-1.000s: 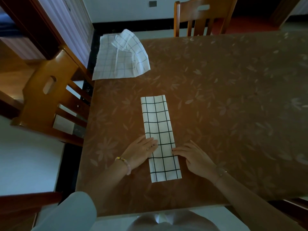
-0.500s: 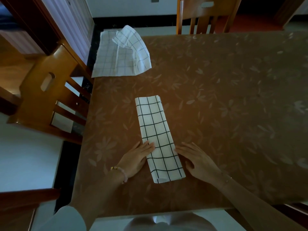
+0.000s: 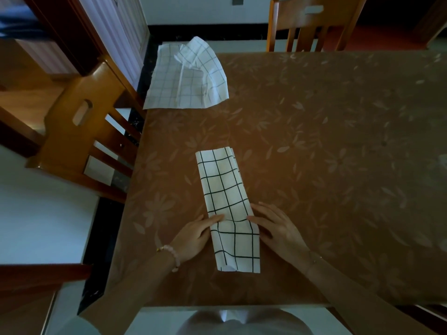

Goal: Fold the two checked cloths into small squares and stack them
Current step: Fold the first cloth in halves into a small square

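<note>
Checked cloths, two in number, lie on the brown leaf-patterned table (image 3: 326, 153), the largest surface, which runs out ahead of my fingers and to their right. Two orange-brown wooden chairs stand at it: one (image 3: 79, 131) off beyond my left hand, one (image 3: 312, 22) at the far edge. The loose white cloth with thin grey checks (image 3: 186, 78) lies rumpled at the far left corner, well apart from my hands, one edge turned over and part of it overhanging the table. The white cloth with bold black checks (image 3: 226, 204), folded into a long narrow strip, lies between my hands and runs away from me. My left hand (image 3: 193, 238) rests flat, fingers extended, tips touching the strip's left edge. My right hand (image 3: 278, 228) rests flat, fingers spread, at the right edge. Neither grasps anything. A pale beaded bracelet (image 3: 173, 256) circles my left wrist.
</note>
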### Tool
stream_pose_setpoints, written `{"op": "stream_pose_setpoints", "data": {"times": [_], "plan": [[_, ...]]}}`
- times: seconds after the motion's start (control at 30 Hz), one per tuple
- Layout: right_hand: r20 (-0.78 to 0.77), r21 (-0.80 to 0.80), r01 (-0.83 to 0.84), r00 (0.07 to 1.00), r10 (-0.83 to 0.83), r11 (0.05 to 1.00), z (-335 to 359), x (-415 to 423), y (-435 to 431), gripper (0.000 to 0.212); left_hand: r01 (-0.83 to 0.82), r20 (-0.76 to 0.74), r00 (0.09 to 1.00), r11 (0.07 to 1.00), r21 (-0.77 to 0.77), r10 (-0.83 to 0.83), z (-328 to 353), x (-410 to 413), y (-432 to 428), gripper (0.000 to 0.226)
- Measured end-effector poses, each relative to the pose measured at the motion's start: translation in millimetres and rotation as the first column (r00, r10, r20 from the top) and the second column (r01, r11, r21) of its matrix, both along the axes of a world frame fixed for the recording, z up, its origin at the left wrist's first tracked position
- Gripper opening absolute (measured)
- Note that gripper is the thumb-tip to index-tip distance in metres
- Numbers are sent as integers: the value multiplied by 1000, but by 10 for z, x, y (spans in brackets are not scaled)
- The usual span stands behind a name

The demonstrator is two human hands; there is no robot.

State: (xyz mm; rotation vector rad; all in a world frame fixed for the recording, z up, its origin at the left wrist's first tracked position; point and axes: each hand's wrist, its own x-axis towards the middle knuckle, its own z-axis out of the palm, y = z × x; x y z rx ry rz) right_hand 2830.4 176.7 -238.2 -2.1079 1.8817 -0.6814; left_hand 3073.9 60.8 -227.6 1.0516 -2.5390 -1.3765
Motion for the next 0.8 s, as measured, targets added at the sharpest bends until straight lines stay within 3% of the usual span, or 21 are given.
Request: {"op": "stream_pose_setpoints", "data": {"times": [0.1, 0.17, 0.27, 0.33, 0.4, 0.47, 0.53, 0.7, 0.8], "plan": [[60, -9, 40, 997, -39, 999, 28, 26, -61, 29, 104, 35, 994, 989, -106, -101, 46, 28, -9, 48], [134, 19, 75, 988, -77, 997, 40, 33, -82, 28, 244, 158, 965, 940, -237, -211, 14, 70, -35, 47], [219, 176, 115, 964, -153, 978, 65, 53, -88, 28, 383, 298, 910, 863, -331, -290, -20, 102, -20, 59], [255, 320, 160, 935, -248, 934, 115, 78, -99, 23, 293, 211, 946, 927, -235, -245, 45, 84, 25, 53], [312, 408, 220, 878, -362, 886, 164, 98, -134, 10, 2, 56, 998, 999, 38, -4, 127, 41, 50, 42], [401, 500, 219, 799, -448, 838, 235, 125, -192, 26, -239, 20, 970, 928, 284, 244, 190, -11, 20, 61], [457, 561, 217, 723, -518, 799, 288, 157, -259, 33, -264, -8, 961, 923, 281, 277, 260, -62, -13, 71], [358, 554, 354, 716, -599, 754, 262, 180, -376, 23, -313, 70, 949, 943, 113, 306, 270, -160, -137, 28], [317, 561, 384, 719, -618, 734, 252, 180, -384, 20, -321, 85, 942, 946, -39, 324, 236, -217, -263, 20]]}}
